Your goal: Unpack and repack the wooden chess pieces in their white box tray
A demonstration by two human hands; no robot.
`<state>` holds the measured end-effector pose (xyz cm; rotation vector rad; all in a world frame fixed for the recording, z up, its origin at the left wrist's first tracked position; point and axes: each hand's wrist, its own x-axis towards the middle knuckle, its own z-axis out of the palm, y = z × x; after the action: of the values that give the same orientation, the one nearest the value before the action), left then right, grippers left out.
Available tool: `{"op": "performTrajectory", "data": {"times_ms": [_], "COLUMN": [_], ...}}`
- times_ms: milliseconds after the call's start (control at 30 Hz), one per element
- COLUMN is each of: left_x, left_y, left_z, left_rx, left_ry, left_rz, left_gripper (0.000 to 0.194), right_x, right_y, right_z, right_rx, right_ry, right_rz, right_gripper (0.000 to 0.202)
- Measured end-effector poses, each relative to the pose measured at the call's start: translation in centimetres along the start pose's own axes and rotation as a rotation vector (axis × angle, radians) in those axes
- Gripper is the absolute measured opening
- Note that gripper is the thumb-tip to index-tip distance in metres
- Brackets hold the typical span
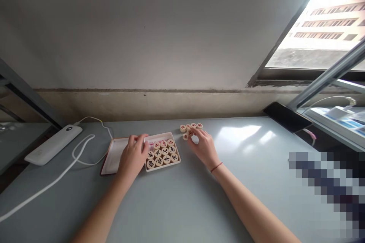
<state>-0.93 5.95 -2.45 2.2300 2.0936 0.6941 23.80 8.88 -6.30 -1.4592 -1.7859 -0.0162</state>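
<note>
An open white box [163, 166] holds several round wooden pieces with black or red characters, and bare box floor shows at its back left. My left hand [134, 155] rests at the box's left edge, fingers apart, over the right part of the box lid [115, 155]. Right of the box, several loose pieces with red characters [183, 128] lie in a small group at the table's back. My right hand [203, 146], with a red string on its wrist, has thumb and fingertips closed round one piece [190, 133] of this group.
A white power bank [54, 145] with a white cable [57, 179] lies at the left of the grey table [159, 209]. At the back right a black phone-like object [281, 118] leans near a metal frame. The wall runs behind the table.
</note>
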Motion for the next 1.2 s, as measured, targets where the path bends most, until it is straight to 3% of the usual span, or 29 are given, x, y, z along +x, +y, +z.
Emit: {"op": "performTrajectory", "data": {"times_ms": [167, 367, 567, 667, 800, 967, 1200], "left_x": [0.5, 0.8, 1.1, 0.9, 0.5, 0.1, 0.0], "left_y": [-1.0, -1.0, -1.3, -1.2, -0.3, 0.8, 1.1], "left_z": [0.3, 0.4, 0.9, 1.0, 0.9, 1.1, 1.3], "left_rx": [-0.026, -0.013, -0.027, 0.006, 0.134, 0.109, 0.041], "left_ry": [-0.138, -0.175, -0.17, -0.082, 0.062, -0.073, -0.056], "left_rz": [-0.047, -0.067, -0.065, -0.001, 0.156, 0.23, 0.185], "left_gripper": [0.027, 0.028, 0.029, 0.029, 0.027, 0.028, 0.018], "right_x": [-0.2, -0.4, -0.3, -0.2, -0.2, -1.0, -1.5], "right_y": [0.7, 0.3, 0.6, 0.5, -1.2, -4.4, -5.1], "right_z": [0.3, 0.5, 0.9, 0.7, -0.2, -0.7, -0.1], "right_rx": [-0.058, -0.125, -0.136, -0.144, -0.119, -0.015, 0.007], "right_ry": [-0.161, -0.192, -0.202, -0.159, -0.073, -0.268, -0.342], "right_rz": [0.022, -0.019, -0.006, -0.018, -0.104, -0.228, -0.21], "right_gripper": [0.014, 0.019, 0.018, 0.019, 0.027, 0.037, 0.041]}}
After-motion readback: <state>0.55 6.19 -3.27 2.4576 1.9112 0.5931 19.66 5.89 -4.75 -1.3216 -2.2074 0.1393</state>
